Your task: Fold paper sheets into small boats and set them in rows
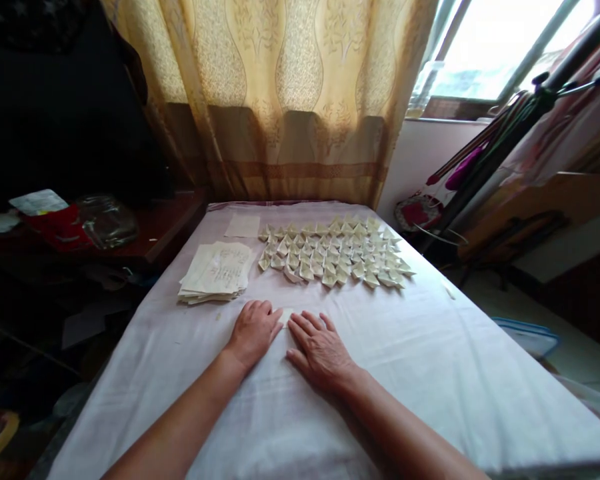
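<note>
Between my hands a small piece of folded cream paper (286, 317) lies on the white cloth, partly covered by fingers. My left hand (253, 333) is closed at its left edge, fingers curled under and thumb toward the paper. With its fingers stretched out flat, my right hand (320, 350) rests on the cloth, fingertips touching the paper's right side. Farther back stand rows of folded paper boats (335, 253), set close together. A stack of cream paper sheets (217, 270), the top one bearing faint writing, lies to the left of them.
A single paper sheet (243, 226) lies near the table's far edge. On the dark side table (173, 230) at left are a red packet (60, 227) and a glass jar (107, 221). A curtain (300, 87) hangs behind; a dark stand (500, 147) rises at right.
</note>
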A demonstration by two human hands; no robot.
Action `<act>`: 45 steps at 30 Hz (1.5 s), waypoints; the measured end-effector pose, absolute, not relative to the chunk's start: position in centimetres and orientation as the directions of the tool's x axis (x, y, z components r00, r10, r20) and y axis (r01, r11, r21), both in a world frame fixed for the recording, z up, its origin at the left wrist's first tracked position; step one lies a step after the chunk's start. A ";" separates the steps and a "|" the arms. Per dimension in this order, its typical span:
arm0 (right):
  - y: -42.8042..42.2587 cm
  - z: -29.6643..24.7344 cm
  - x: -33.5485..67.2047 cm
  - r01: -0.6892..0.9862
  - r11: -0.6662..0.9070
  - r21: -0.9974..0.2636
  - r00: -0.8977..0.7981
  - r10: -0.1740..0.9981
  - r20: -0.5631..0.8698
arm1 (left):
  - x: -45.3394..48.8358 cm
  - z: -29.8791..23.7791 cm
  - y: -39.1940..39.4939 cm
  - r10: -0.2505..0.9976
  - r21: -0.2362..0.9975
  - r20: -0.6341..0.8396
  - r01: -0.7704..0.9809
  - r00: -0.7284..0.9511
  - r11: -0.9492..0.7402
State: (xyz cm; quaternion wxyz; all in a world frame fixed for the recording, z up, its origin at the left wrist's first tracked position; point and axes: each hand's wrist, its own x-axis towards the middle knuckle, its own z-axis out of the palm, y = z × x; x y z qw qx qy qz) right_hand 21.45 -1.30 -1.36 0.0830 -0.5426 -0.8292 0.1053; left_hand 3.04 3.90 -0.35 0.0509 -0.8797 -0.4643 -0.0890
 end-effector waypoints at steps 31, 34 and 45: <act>1.1 -3.1 22.4 0.781 0.306 -0.544 -0.171 0.943 0.285 | 1.6 -3.0 4.0 0.731 0.217 0.441 0.728 0.521 -0.650; 1.3 -3.4 22.4 0.768 0.329 -0.549 -0.162 0.930 0.330 | 1.9 -2.3 3.9 0.713 0.216 0.463 0.713 0.527 -0.667; 0.4 -2.2 21.9 0.802 0.426 -0.419 -0.268 0.883 0.385 | 1.8 -1.7 3.8 0.676 0.333 0.406 0.589 0.615 -0.736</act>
